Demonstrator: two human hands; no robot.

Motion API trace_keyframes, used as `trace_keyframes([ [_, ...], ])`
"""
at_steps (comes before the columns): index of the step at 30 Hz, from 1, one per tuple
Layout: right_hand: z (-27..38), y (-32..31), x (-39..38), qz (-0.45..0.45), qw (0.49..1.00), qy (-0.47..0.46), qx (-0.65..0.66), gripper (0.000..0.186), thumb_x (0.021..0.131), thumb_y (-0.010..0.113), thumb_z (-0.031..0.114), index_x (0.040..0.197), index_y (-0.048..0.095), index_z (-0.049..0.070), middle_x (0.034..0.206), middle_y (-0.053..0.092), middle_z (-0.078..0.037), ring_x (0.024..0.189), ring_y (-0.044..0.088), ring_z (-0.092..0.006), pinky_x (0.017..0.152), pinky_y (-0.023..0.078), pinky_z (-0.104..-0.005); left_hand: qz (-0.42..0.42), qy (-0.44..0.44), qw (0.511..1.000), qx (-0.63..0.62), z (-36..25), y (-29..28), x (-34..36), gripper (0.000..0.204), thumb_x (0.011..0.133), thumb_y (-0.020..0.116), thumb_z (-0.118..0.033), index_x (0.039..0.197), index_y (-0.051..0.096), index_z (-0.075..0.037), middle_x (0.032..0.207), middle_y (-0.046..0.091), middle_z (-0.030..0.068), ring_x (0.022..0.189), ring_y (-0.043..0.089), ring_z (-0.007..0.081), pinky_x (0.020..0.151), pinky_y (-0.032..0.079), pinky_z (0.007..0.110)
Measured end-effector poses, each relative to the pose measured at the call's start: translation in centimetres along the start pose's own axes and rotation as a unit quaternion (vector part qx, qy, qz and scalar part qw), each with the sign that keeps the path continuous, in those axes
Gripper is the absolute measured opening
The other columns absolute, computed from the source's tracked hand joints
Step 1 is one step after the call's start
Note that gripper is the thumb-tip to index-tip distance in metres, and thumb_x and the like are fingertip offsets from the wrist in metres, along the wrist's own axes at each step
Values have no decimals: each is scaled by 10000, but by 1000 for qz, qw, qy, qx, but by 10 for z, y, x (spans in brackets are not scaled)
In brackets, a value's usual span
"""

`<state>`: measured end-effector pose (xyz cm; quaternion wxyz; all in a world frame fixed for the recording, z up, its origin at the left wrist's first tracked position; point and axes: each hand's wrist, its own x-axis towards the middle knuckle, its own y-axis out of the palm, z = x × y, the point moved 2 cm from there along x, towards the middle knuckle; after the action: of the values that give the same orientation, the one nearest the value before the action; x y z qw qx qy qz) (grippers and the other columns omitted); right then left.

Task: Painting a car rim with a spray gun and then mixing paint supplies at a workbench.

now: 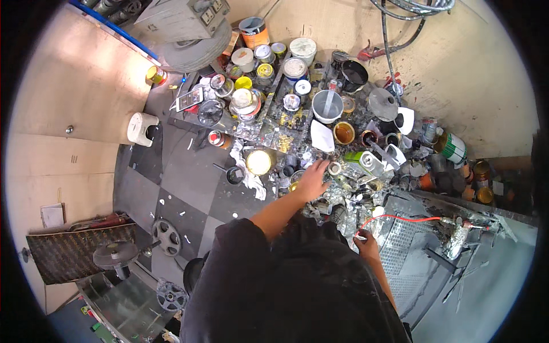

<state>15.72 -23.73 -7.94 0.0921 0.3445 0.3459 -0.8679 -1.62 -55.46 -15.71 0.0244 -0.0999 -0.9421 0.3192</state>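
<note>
To my left, white plastic stool (pixel 139 129) on grey checkered floor (pixel 186 174); grey spoked wheel cover (pixel 166 238), dark grey round fan (pixel 116 254) near it. Ahead of me, pale-screened rectangular phone (pixel 189 100), orange-and-black round tin (pixel 255 36). Farther right, grey coiled hose (pixel 420 10) by beige wall (pixel 466 63).

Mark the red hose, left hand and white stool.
red hose (pixel 399 216), head view, middle stretch
left hand (pixel 313 180), head view, back of hand
white stool (pixel 137 128), head view, white outer surface
</note>
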Motion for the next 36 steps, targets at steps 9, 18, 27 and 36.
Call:
trace_keyframes([
  [9, -42, 47, 25, 36, 998, 45, -15, 532, 895, 758, 379, 1301, 686, 43, 1098, 782, -164, 1073, 741, -334, 961, 551, -439, 441, -432, 762, -194, 128, 22, -171, 668, 934, 671, -599, 1351, 675, -77, 1284, 711, 141, 1125, 678, 279, 961, 542, 463],
  [18, -19, 58, 17, 15, 999, 37, -19, 530, 909, 758, 366, 1304, 667, 26, 1149, 769, -171, 1071, 738, -328, 959, 547, -431, 418, -119, 887, 154, 101, -4, -93, 434, 843, 724, -407, 1053, 768, -29, 1034, 747, 209, 948, 719, 399, 835, 569, 517],
  [27, -38, 69, -38, -28, 991, 105, 83, 502, 929, 739, 324, 1328, 658, 31, 1153, 769, -176, 1029, 756, -315, 933, 562, -420, 60, 141, 965, 214, -45, 1, 42, 559, 824, 756, -183, 1359, 604, -130, 1391, 585, 89, 1311, 524, 314, 1048, 428, 526],
  [36, -114, 93, -127, -70, 966, 232, 95, 516, 932, 726, 387, 1283, 681, 12, 1130, 773, -176, 1094, 731, -312, 946, 545, -406, 97, 159, 933, 309, -31, 25, 89, 229, 926, 579, -159, 1088, 739, -135, 1194, 670, 78, 1193, 569, 286, 991, 426, 475],
])
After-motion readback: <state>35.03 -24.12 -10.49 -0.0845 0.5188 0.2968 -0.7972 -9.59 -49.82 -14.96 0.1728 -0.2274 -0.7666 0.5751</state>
